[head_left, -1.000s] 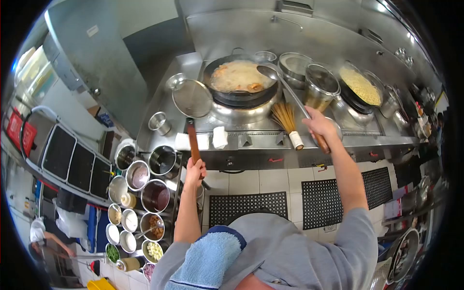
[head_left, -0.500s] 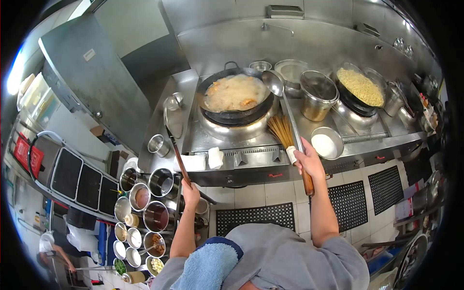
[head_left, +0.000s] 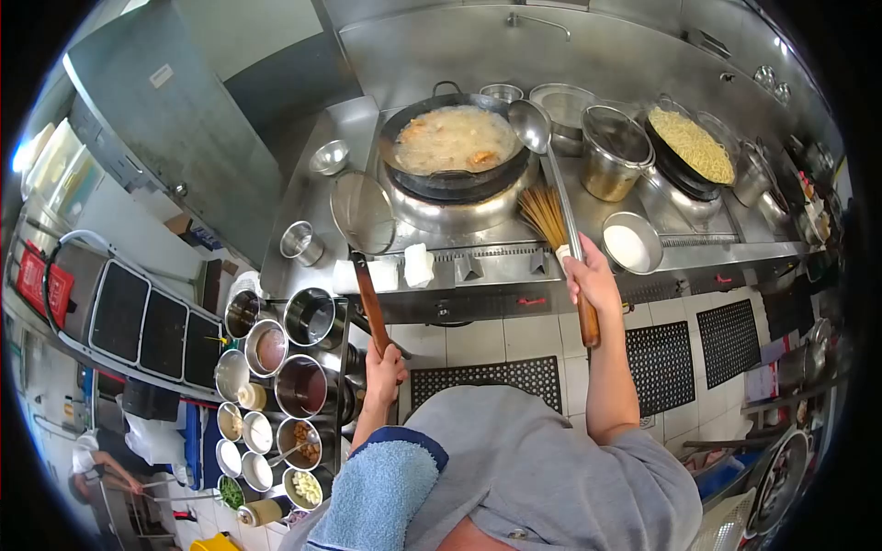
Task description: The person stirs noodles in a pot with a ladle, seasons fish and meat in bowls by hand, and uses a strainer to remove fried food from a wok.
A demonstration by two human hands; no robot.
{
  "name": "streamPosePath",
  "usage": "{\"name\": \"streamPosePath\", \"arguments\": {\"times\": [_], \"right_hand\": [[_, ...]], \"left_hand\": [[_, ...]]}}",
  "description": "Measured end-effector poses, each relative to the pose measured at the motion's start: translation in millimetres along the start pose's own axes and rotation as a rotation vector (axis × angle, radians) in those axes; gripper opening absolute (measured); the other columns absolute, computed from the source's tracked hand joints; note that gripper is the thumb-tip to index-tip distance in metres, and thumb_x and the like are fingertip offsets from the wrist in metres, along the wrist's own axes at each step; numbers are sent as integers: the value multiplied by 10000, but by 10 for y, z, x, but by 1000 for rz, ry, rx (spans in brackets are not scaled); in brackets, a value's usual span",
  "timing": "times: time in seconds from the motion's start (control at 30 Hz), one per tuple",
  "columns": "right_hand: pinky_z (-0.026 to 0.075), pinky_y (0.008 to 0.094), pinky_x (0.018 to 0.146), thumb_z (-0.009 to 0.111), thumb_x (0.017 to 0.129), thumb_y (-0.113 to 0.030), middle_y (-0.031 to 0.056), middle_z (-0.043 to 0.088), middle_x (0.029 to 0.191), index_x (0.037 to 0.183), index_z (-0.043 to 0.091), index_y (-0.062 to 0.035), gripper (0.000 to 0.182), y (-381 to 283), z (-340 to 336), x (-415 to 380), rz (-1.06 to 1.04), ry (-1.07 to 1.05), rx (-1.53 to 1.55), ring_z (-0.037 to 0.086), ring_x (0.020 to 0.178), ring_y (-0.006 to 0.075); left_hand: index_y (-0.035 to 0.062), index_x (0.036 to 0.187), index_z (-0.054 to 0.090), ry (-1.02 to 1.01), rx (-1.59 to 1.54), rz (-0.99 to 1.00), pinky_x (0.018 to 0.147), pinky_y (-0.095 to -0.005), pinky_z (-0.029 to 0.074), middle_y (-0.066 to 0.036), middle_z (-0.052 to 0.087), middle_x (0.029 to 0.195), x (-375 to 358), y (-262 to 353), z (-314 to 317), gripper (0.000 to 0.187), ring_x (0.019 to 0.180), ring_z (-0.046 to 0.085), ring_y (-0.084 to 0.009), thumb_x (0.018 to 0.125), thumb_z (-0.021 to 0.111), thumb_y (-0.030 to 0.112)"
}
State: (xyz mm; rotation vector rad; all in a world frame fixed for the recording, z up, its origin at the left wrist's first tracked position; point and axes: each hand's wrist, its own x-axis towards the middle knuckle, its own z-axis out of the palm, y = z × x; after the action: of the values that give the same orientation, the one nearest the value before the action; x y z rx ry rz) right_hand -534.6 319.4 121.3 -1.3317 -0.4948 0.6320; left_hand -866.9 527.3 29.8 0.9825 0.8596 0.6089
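My left hand (head_left: 384, 369) is closed around the wooden handle of a round mesh strainer (head_left: 364, 213), whose mesh faces me over the left part of the stove. Wrapped round the wooden grip of a long steel ladle (head_left: 530, 127) is my right hand (head_left: 593, 283). The ladle's bowl overlaps the right rim of a black wok (head_left: 443, 186) in this view. Pale, bubbling liquid (head_left: 459, 138) fills the wok, with orange-brown pieces in it. A bamboo brush (head_left: 544, 213) lies beside the ladle's shaft, partly behind my right hand.
Left of me, a rack holds several containers of sauces and ingredients, including a pot of dark red liquid (head_left: 301, 386). Noodles (head_left: 691, 147) fill a second wok at the right. A bowl of white powder (head_left: 632, 243) and a lidded steel pot (head_left: 614, 163) stand between. Another person (head_left: 103, 464) is at far left.
My left hand has moved right and slightly lower, and the strainer has turned from edge-on to show its round mesh. The ladle remains in my right hand. The view has shifted slightly.
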Motion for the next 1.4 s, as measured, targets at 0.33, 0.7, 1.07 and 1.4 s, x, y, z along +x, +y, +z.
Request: {"name": "streamPosePath", "arguments": {"times": [0.33, 0.7, 1.07, 1.4], "right_hand": [[398, 233, 336, 594, 854, -37, -29, 454, 594, 1289, 430, -44, 465, -58, -85, 261, -11, -77, -30, 440, 430, 57], [404, 250, 356, 596, 841, -58, -16, 459, 581, 1248, 445, -46, 435, 6, 116, 444, -24, -24, -56, 450, 434, 76], [453, 342, 403, 554, 807, -74, 78, 522, 613, 932, 474, 4, 168, 8, 785, 1045, 108, 54, -140, 518, 458, 171], [455, 344, 407, 595, 819, -83, 76, 510, 617, 873, 473, 6, 161, -67, 1037, 1084, 93, -17, -189, 519, 457, 178]], "left_hand": [[28, 1051, 427, 0, 467, 354, 343, -266, 372, -19, 433, 630, 994, 1424, 641, 194, 409, 423, -104, 862, 433, 72], [26, 530, 492, -316, 203, -416, 421, -289, 410, -78, 474, 562, 2685, 2010, 1547, 226, 496, 492, -127, 698, 498, -125], [-87, 1003, 308, -518, -517, -774, 457, -217, 461, -76, 432, 753, 2247, 2128, 1486, 153, 550, 459, -111, 891, 406, -51], [-82, 939, 346, -543, -680, -703, 447, -219, 428, -65, 429, 702, 1834, 2236, 1138, 87, 532, 459, -120, 935, 400, -13]]}}
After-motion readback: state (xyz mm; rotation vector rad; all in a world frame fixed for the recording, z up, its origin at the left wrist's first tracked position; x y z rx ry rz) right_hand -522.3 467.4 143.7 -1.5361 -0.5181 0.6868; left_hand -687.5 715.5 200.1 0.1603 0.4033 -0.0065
